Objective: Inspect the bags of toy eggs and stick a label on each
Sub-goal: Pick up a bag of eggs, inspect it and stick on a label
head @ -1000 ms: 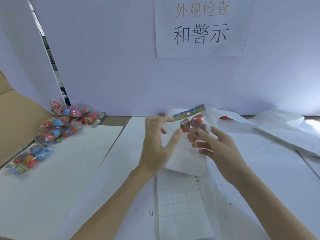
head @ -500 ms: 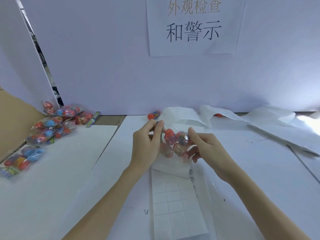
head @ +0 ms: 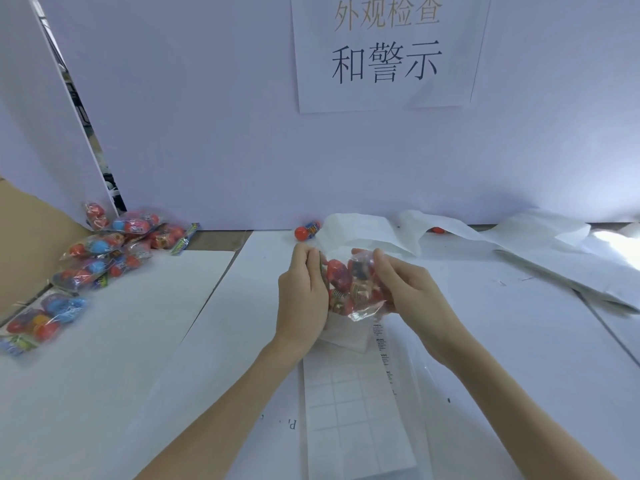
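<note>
Left hand (head: 303,292): curled round the bag's left side.
Right hand (head: 403,289): fingers clamped on its right.
Bag of toy eggs (head: 349,287): held above table centre; to be turned slowly, all faces checked.
Label sheet (head: 353,403): at 6 o'clock, within reach.

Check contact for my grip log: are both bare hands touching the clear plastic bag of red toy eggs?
Touching. The head view shows the left hand and right hand gripping opposite sides of the bag.
</note>
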`<action>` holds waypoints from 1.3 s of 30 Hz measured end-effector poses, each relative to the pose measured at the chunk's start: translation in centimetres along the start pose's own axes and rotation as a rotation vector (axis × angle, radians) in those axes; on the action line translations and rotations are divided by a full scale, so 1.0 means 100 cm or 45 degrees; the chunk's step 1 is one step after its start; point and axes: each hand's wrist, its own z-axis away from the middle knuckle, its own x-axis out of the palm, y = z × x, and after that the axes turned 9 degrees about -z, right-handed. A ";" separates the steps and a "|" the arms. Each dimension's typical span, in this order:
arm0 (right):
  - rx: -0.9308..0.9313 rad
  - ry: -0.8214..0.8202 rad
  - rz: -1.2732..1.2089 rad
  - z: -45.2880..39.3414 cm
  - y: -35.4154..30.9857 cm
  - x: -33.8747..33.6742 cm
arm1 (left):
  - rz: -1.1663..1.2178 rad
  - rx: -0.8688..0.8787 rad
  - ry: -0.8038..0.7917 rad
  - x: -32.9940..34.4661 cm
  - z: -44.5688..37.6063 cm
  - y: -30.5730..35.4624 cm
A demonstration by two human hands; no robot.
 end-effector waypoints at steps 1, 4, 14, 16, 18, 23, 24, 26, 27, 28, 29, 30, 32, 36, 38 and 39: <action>0.010 -0.013 0.023 0.000 0.001 -0.001 | 0.020 -0.028 0.013 0.000 0.000 -0.001; 0.064 0.013 0.031 0.001 0.003 -0.001 | 0.063 -0.065 0.003 -0.001 0.001 -0.003; -0.051 -0.063 0.109 0.001 0.000 -0.006 | 0.356 -0.115 -0.234 -0.016 -0.009 0.004; 0.019 -0.039 0.157 0.000 0.001 -0.006 | 0.324 -0.105 -0.212 -0.019 -0.011 0.000; 0.066 -0.023 0.181 -0.001 0.003 -0.006 | 0.281 -0.104 -0.203 -0.018 -0.012 -0.002; -0.076 0.052 0.598 0.000 0.005 -0.002 | 0.198 -0.055 -0.072 -0.012 -0.009 -0.001; -0.150 0.086 0.712 0.000 0.007 -0.003 | 0.184 -0.022 -0.045 -0.012 -0.009 0.000; -0.233 0.137 0.801 0.001 0.009 -0.007 | 0.211 0.023 -0.053 -0.013 -0.010 -0.001; -0.236 0.143 0.764 0.000 0.009 -0.009 | 0.225 0.045 -0.076 -0.014 -0.009 -0.001; -0.216 0.117 0.665 0.001 0.007 -0.010 | 0.240 0.065 -0.101 -0.015 -0.009 0.001; -0.179 0.072 0.530 0.001 0.005 -0.010 | 0.265 0.077 -0.122 -0.017 -0.010 0.002; -0.145 0.021 0.404 0.002 0.002 -0.010 | 0.307 0.086 -0.138 -0.019 -0.011 0.004; -0.097 -0.038 0.199 0.003 -0.003 -0.010 | 0.385 0.115 -0.203 -0.025 -0.014 0.005; -0.175 -0.017 -0.005 0.003 -0.009 -0.007 | 0.381 0.207 -0.506 -0.034 -0.014 0.003; -0.260 0.043 0.032 0.002 -0.008 -0.011 | 0.439 0.131 -0.427 -0.033 -0.013 0.005; -0.256 0.049 0.049 0.001 -0.007 -0.014 | 0.462 0.061 -0.341 -0.031 -0.014 0.006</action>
